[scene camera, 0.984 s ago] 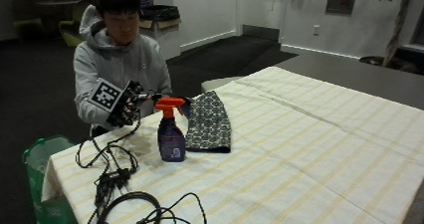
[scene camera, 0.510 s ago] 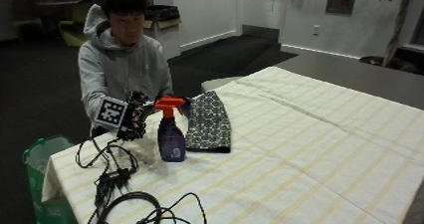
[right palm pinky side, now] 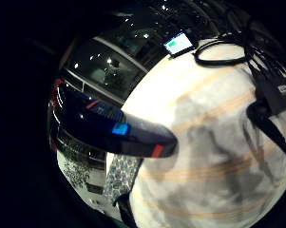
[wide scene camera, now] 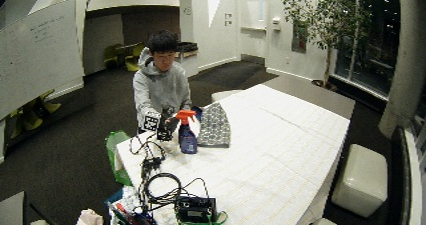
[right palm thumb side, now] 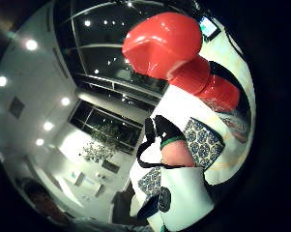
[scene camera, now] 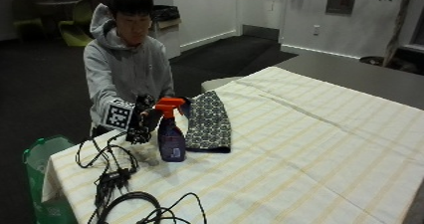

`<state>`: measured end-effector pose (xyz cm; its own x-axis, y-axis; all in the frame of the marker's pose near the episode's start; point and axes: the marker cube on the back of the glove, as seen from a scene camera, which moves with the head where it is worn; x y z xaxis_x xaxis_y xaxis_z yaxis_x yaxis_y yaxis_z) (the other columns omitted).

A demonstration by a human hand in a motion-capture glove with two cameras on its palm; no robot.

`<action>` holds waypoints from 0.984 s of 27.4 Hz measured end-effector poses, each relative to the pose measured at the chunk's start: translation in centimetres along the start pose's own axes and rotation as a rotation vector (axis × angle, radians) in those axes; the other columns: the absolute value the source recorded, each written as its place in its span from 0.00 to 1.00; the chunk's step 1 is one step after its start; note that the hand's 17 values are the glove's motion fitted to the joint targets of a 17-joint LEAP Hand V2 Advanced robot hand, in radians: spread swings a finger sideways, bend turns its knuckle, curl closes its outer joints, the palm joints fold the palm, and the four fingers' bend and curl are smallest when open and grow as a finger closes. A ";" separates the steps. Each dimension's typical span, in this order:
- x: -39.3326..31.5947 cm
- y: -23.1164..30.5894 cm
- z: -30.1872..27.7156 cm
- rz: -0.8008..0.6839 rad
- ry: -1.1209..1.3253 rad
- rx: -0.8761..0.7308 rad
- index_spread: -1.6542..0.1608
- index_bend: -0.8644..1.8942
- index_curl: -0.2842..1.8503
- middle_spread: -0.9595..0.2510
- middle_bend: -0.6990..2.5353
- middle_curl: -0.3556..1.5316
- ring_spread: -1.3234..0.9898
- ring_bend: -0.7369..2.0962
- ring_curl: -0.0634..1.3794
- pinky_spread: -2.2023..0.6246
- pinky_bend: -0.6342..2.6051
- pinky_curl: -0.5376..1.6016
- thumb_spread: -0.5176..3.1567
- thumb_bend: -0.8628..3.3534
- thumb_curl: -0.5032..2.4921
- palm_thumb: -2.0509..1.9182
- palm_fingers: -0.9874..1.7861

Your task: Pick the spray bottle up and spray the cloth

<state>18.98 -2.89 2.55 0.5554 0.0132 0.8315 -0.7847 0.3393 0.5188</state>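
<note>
Bottle (scene camera: 171, 137) stands unlifted beside the cloth (scene camera: 207, 120); my gloved hand (scene camera: 141, 124) hangs just beside it, fingers relaxed, holding nothing; grasping and spraying remain.

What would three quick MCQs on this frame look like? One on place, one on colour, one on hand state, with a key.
1. Where does the spray bottle stand?
A. On the striped tablecloth, beside the patterned cloth
B. On top of the patterned cloth
C. On the floor

2. What colour is the bottle's trigger head?
A. White
B. Orange-red
C. Green

3. What is the gloved right hand doing?
A. Lifting the bottle off the table
B. Pressing flat on the cloth
C. Up close beside the bottle's head, bottle not lifted

Key: 1 A, the outside view shows its base on the tablecloth next to the cloth. 2 B, the head is orange-red above a blue body. 3 C, the bottle stands upright on the table with the hand at its side; whether fingers touch it is unclear.
</note>
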 end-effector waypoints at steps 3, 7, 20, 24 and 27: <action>0.0 -0.2 0.5 0.042 0.005 0.013 0.78 0.35 0.20 0.85 0.32 0.37 0.60 0.44 0.25 0.86 0.35 0.41 0.40 0.20 0.29 0.69 0.40; 0.4 -0.4 0.9 -0.006 -0.006 -0.010 0.79 0.35 0.20 0.84 0.32 0.37 0.60 0.47 0.26 0.86 0.35 0.41 0.39 0.20 0.29 0.70 0.44; 0.3 -3.6 3.1 0.024 0.010 0.165 0.80 0.40 0.26 0.75 0.36 0.40 0.54 0.50 0.29 0.76 0.36 0.41 0.37 0.20 0.31 0.73 0.83; 0.1 -4.3 3.7 -0.028 0.048 0.164 0.80 0.40 0.28 0.74 0.36 0.42 0.53 0.50 0.31 0.73 0.38 0.44 0.32 0.20 0.33 0.75 0.83; 0.0 -4.9 4.2 -0.067 0.072 0.147 0.79 0.42 0.30 0.72 0.37 0.43 0.52 0.50 0.32 0.72 0.37 0.44 0.28 0.20 0.34 0.76 0.85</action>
<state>21.73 -8.49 0.85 0.6220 0.0648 0.7803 -0.7742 0.2003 0.6005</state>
